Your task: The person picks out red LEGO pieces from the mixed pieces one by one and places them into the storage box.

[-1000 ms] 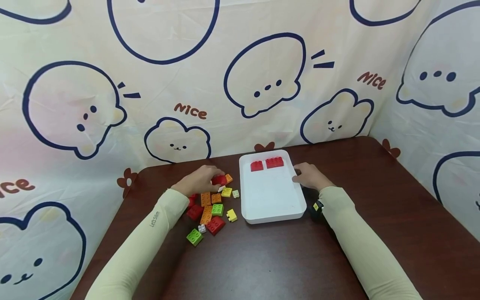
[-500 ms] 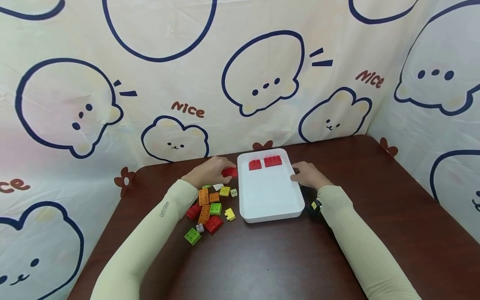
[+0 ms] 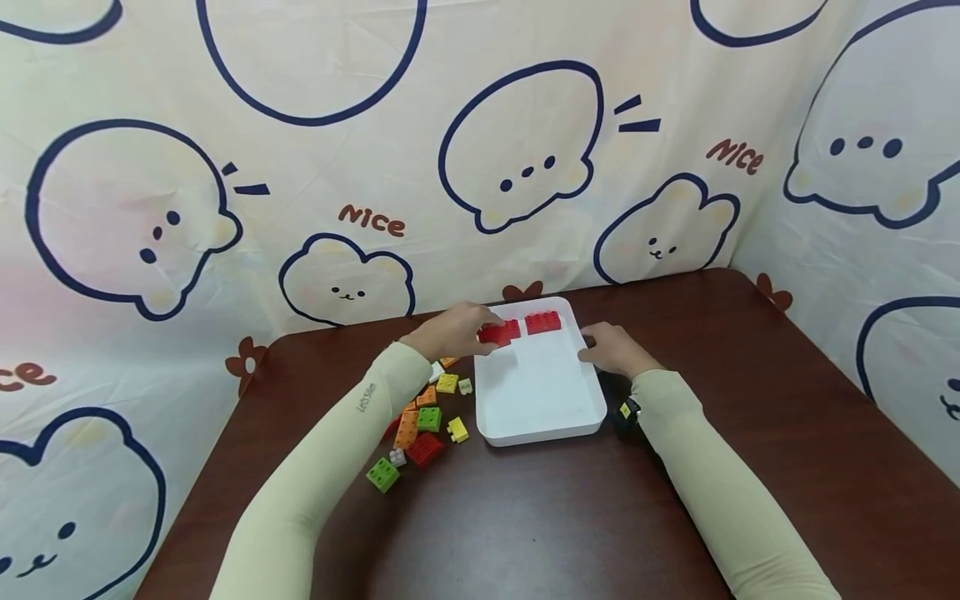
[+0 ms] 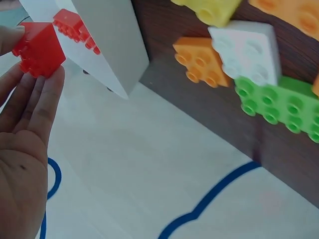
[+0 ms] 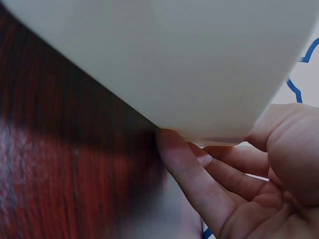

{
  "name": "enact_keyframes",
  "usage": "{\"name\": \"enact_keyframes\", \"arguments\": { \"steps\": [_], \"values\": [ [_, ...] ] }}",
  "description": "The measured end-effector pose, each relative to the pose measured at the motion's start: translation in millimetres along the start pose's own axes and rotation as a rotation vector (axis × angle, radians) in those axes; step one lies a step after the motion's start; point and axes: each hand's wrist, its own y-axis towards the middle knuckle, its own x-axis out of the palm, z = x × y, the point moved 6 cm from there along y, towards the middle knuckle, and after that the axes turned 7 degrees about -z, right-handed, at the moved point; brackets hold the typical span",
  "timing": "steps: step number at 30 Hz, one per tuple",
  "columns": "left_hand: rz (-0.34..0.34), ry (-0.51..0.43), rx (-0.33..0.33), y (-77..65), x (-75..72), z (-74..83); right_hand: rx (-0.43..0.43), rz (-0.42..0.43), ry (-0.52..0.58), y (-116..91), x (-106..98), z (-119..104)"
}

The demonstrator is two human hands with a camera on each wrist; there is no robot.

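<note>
My left hand (image 3: 450,331) holds a red toy building brick (image 4: 44,46) between thumb and fingertips, over the far left part of the white tray (image 3: 536,400). In the left wrist view the brick's studs face sideways. Inside the tray, along its far end, lie another red brick (image 3: 543,322) and a red brick partly hidden behind the held one. My right hand (image 3: 617,350) grips the tray's right side near its far end; in the right wrist view its thumb and fingers (image 5: 182,157) lie against the tray's edge.
Left of the tray, loose bricks are piled on the dark wooden table (image 3: 600,517): green (image 3: 429,418), orange (image 3: 406,429), red (image 3: 425,449), yellow (image 3: 457,429) and white (image 4: 249,50). My left forearm covers part of the pile. A patterned cloth (image 3: 360,167) hangs behind the table.
My left hand has lifted the red brick from the pile and carried it right, over the tray's far left part. My right hand has stayed on the tray's side.
</note>
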Motion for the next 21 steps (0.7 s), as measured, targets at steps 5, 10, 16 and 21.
{"name": "enact_keyframes", "arguments": {
  "steps": [5,10,16,21],
  "values": [
    [-0.018,0.016,0.013,17.9,3.5,6.4,0.001,-0.003,-0.005,-1.0,0.2,-0.1],
    [-0.04,0.023,0.01,33.0,6.3,15.7,0.004,-0.002,-0.007,-2.0,0.2,-0.3],
    [-0.06,0.011,0.022,45.2,9.3,27.8,0.016,-0.01,0.009,-1.6,0.5,-1.4],
    [-0.062,-0.001,0.029,53.6,11.2,34.9,0.013,-0.004,0.005,-1.7,-0.1,-1.0]
  ]
}}
